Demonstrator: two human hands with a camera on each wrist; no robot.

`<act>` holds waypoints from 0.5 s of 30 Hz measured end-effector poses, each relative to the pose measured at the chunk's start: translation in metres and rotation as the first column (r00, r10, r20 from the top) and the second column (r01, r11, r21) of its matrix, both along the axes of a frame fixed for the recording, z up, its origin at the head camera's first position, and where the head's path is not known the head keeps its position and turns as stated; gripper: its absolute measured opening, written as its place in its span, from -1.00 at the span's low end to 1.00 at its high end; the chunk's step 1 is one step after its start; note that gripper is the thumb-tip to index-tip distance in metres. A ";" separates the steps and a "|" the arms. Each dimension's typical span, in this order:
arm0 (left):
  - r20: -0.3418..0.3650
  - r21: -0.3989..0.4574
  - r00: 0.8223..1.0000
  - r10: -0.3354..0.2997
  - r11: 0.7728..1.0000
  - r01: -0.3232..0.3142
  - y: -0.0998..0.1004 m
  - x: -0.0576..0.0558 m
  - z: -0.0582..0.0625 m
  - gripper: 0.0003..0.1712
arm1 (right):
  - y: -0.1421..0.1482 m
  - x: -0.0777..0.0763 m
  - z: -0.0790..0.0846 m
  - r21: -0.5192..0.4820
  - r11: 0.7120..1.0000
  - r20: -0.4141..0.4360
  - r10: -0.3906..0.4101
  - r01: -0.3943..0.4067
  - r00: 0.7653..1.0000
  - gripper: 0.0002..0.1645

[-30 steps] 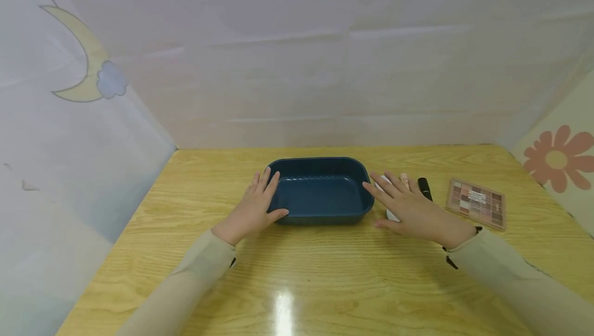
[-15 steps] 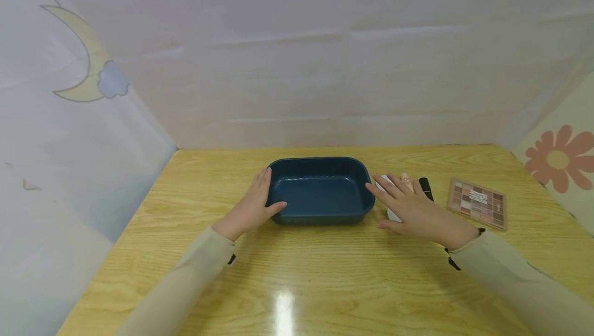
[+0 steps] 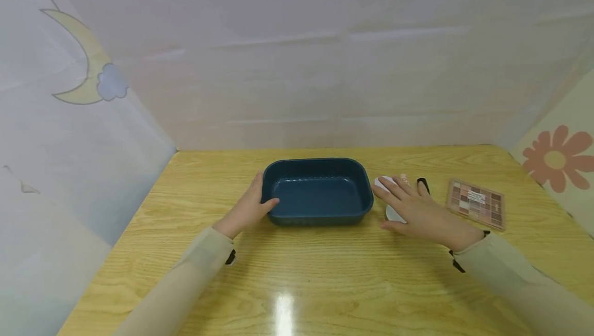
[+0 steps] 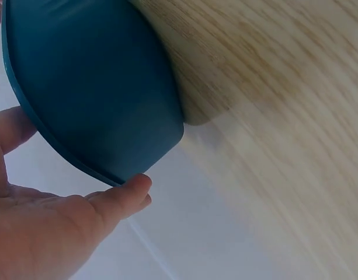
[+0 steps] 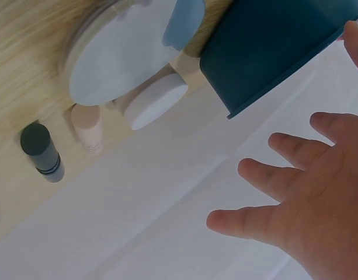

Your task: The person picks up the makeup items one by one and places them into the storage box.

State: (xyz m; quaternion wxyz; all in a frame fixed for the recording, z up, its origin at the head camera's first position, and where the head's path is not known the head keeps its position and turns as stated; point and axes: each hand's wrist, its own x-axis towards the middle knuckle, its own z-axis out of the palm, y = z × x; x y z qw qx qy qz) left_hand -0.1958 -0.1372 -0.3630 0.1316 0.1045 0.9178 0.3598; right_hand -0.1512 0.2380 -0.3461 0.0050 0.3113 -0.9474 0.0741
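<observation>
A dark teal rectangular basin [image 3: 320, 219] with rounded corners stands on the table. At its left end my left hand [image 3: 245, 212] holds the rim, thumb over the edge and fingers along the outer wall; the left wrist view shows the hand [image 4: 50, 230] around that end of the basin [image 4: 103, 87]. To the right, my right hand [image 3: 419, 216] is spread above small cosmetics, partly hiding them. Under it are a large white round case [image 5: 123, 64] and a smaller white disc [image 5: 156, 100]. Beside these are a pale pink tube [image 5: 87, 125] and a black lipstick-like tube [image 5: 43, 151].
A flat eyeshadow palette [image 3: 476, 203] lies to the right of the right hand on the wooden table [image 3: 306, 274]. Pale cloth walls border the back and sides, with a moon print [image 3: 88, 60] on the left and a flower print [image 3: 557, 158] on the right.
My left hand's fingers have gone from spread over the basin's left rim to closing around its outer side, and the basin's left end has shifted slightly left. The right hand has moved slightly right.
</observation>
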 end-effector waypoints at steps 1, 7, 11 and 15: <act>0.003 0.017 1.000 0.009 1.000 -0.009 0.000 -0.001 0.000 0.00 | 0.001 0.000 0.000 -0.005 1.000 0.009 -0.005 0.005 1.000 -0.04; 0.030 0.111 0.997 0.064 0.992 -0.067 0.000 -0.006 -0.005 -0.07 | 0.005 0.001 -0.001 -0.011 1.000 0.039 -0.029 0.029 0.999 -0.04; 0.036 0.186 0.995 0.098 0.977 -0.103 -0.001 -0.008 -0.008 -0.13 | 0.007 0.001 -0.002 -0.031 0.999 0.052 -0.036 0.038 0.998 -0.05; 0.056 0.269 0.990 0.127 0.953 -0.138 -0.001 -0.009 -0.008 -0.17 | 0.010 0.002 -0.004 -0.043 0.998 0.058 -0.042 0.044 0.997 -0.05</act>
